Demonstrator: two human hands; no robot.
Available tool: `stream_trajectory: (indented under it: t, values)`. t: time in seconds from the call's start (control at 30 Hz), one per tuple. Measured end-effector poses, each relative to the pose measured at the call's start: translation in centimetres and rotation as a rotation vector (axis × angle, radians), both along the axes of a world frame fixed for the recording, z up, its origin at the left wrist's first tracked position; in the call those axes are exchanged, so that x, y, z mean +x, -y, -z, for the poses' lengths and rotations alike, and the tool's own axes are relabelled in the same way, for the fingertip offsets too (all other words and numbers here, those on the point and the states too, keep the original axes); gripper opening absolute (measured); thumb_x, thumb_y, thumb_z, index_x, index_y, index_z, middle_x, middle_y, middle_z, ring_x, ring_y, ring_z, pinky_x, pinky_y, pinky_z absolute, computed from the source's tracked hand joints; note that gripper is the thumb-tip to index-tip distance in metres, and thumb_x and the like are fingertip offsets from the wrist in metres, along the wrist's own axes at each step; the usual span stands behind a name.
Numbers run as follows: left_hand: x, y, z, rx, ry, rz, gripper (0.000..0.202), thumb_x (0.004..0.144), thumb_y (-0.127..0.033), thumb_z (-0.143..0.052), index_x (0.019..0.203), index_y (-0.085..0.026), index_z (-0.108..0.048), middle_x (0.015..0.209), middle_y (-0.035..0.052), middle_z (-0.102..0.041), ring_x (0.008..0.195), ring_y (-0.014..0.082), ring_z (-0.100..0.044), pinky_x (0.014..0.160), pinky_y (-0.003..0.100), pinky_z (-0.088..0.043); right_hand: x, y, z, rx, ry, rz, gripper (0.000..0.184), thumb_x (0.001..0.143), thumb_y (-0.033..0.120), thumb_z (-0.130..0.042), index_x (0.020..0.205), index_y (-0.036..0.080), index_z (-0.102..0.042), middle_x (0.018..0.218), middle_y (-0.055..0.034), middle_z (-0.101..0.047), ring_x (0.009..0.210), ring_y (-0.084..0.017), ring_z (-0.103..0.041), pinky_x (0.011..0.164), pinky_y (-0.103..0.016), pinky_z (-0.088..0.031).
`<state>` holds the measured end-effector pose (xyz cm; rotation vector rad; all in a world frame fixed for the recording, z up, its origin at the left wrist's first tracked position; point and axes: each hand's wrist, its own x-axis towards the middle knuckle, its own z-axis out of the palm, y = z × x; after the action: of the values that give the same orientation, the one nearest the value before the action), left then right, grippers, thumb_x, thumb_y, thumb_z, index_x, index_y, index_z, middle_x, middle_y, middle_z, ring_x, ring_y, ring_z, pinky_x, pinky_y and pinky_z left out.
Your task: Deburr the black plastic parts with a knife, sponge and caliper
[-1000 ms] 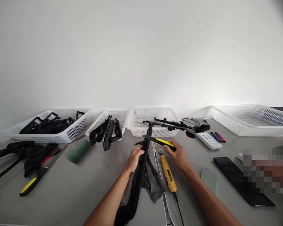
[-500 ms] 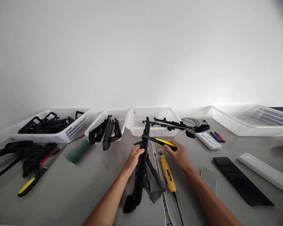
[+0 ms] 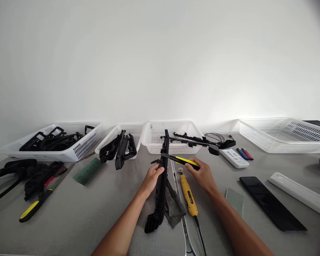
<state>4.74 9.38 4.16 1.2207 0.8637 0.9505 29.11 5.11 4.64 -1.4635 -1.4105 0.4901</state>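
Observation:
My left hand point(image 3: 152, 177) grips a long black plastic trim part point(image 3: 160, 199) around its middle, thumb on top. The part runs from low centre up toward the middle basket. In my right hand point(image 3: 202, 173) is a black and yellow utility knife point(image 3: 185, 162), pointing left. Its tip end lies against or just over the upper stretch of the trim part; I cannot tell how deep any contact is. Below them rests a dark grey cloth point(image 3: 174, 213). A yellow corded rotary tool point(image 3: 189, 195) lies on the table just right of the cloth.
White baskets point(image 3: 69, 155) with black parts stand along the wall. More black parts lie across the middle basket point(image 3: 156, 147). To the left is a file with a yellow-black handle point(image 3: 33, 209); to the right, a black panel point(image 3: 272, 202), a white bar point(image 3: 301, 193) and a white box point(image 3: 234, 159).
The lower end of the trim part has swung slightly right and up. Both hands keep their holds, and the knife stays at nearly the same spot on the part.

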Motion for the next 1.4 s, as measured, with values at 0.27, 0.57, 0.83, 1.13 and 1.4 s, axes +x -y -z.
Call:
stream_trajectory:
  t: [0.27, 0.57, 0.83, 1.13, 1.4]
  values:
    - [0.2, 0.3, -0.2, 0.022, -0.038, 0.009, 0.045, 0.081, -0.059, -0.078, 0.091, -0.014, -0.081, 0.076, 0.0043, -0.068, 0.071, 0.019, -0.058, 0.065, 0.027, -0.041, 0.2, -0.5, 0.3, 0.001, -0.002, 0.041, 0.045, 0.092, 0.063, -0.061, 0.097, 0.02, -0.073, 0.088, -0.0073, -0.076, 0.082, -0.027, -0.065, 0.076, -0.035, -0.049]
    - [0.2, 0.1, -0.1, 0.017, -0.032, -0.026, 0.046, 0.078, -0.061, -0.078, 0.088, -0.016, -0.076, 0.077, 0.004, -0.066, 0.072, 0.0196, -0.058, 0.065, 0.028, -0.042, 0.2, -0.2, 0.2, -0.024, 0.003, -0.005, 0.04, 0.092, 0.058, -0.063, 0.089, 0.02, -0.073, 0.078, -0.0035, -0.071, 0.072, -0.023, -0.06, 0.066, -0.031, -0.043]
    - [0.4, 0.5, 0.0, 0.068, -0.065, 0.07, 0.03, 0.081, -0.041, -0.073, 0.1, -0.02, -0.065, 0.064, -0.0032, -0.062, 0.057, 0.0161, -0.054, 0.057, 0.027, -0.043, 0.5, -0.3, 0.1, 0.012, -0.026, 0.056, 0.041, 0.091, 0.059, -0.062, 0.097, 0.02, -0.074, 0.089, -0.0062, -0.075, 0.082, -0.026, -0.064, 0.075, -0.033, -0.047]
    - [0.4, 0.4, 0.1, 0.135, -0.099, -0.003, 0.023, 0.081, -0.03, -0.069, 0.101, -0.021, -0.065, 0.067, -0.0036, -0.062, 0.065, 0.0164, -0.057, 0.066, 0.027, -0.045, -0.4, -0.1, 0.1, -0.046, 0.019, -0.095, 0.038, 0.09, 0.056, -0.063, 0.092, 0.02, -0.075, 0.084, -0.0045, -0.075, 0.078, -0.024, -0.067, 0.072, -0.031, -0.049]
    - [0.3, 0.3, 0.6, 0.088, -0.135, 0.021, 0.03, 0.084, -0.027, -0.065, 0.113, -0.023, -0.059, 0.07, -0.0062, -0.06, 0.061, 0.0147, -0.053, 0.064, 0.026, -0.046, -0.5, -0.3, 0.5, -0.008, 0.043, -0.012, 0.042, 0.093, 0.058, -0.061, 0.101, 0.02, -0.076, 0.096, -0.0084, -0.08, 0.086, -0.028, -0.069, 0.076, -0.033, -0.05]
